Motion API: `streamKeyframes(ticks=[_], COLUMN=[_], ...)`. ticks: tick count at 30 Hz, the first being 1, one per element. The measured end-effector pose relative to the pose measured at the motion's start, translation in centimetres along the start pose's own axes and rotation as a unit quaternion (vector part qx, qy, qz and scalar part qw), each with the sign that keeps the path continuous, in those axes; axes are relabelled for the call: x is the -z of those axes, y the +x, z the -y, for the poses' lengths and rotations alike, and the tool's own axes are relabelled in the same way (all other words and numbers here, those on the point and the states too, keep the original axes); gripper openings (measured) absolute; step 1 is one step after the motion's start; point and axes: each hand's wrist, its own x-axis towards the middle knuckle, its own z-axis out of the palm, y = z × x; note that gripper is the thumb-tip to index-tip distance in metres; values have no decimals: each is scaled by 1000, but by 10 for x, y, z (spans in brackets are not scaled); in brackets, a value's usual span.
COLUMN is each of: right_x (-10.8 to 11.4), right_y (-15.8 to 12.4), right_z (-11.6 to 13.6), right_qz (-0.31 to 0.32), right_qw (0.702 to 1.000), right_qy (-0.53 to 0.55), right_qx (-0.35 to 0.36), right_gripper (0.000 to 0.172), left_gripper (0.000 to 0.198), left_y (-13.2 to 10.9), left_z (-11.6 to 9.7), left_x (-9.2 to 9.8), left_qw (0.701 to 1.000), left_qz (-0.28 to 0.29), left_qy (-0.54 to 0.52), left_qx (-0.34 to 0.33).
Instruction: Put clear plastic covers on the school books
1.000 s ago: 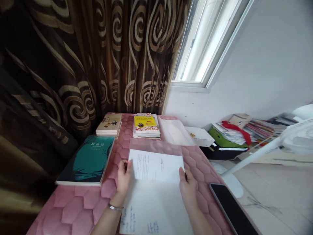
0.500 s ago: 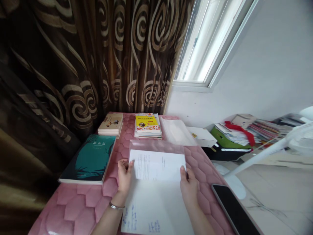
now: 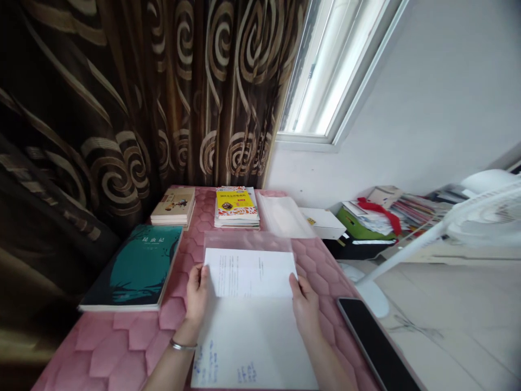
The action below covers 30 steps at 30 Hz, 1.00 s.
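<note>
A white printed sheet [image 3: 252, 274] lies partly inside a clear plastic sleeve [image 3: 246, 241] on the pink quilted table [image 3: 122, 347]. My left hand [image 3: 197, 296] pinches the sheet's left edge, thumb on top. My right hand [image 3: 305, 307] grips its right edge the same way. The sheet's lower half [image 3: 254, 347], with blue handwriting near the bottom, stretches toward me between my forearms. A thin bracelet [image 3: 182, 345] circles my left wrist.
A teal book [image 3: 136, 269] lies at left, a beige book stack [image 3: 173, 206] and a yellow-covered stack [image 3: 236, 207] sit at the back, more clear sleeves [image 3: 283, 216] beside them. A dark phone [image 3: 376, 345] rests at the right edge. Brown swirl curtain [image 3: 122, 108] behind; white fan [image 3: 480, 217] and cluttered books to the right.
Both hands keep their hold on the sheet's edges. The view has shifted slightly, so everything sits a little to the left; the sheet seems barely moved relative to the sleeve.
</note>
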Motion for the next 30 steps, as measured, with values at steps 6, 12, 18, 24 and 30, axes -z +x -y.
streamKeyframes(ticks=[6,12,18,24,30], right_x=[-11,-18,-5,-3,-6], right_y=[11,11,4,4,3], right_z=[1,-5,-8,-4,9], right_qz=[26,9,33,23,-7], right_qw=[998,999,992,999,1000], right_qy=[53,51,115,43,7], right_qx=[-19,-12,-39,-21,-20], right_gripper=[43,47,36,40,53], left_gripper=[41,40,36,36,34], left_y=[-2,-1,2,2,-2], left_z=[0,2,8,6,3], left_x=[2,2,0,-1,3], left_qw=[1000,1000,999,999,999], left_qz=[5,0,-7,-4,-35], left_qy=[-6,10,30,21,-33], left_qx=[10,-18,-37,-25,7])
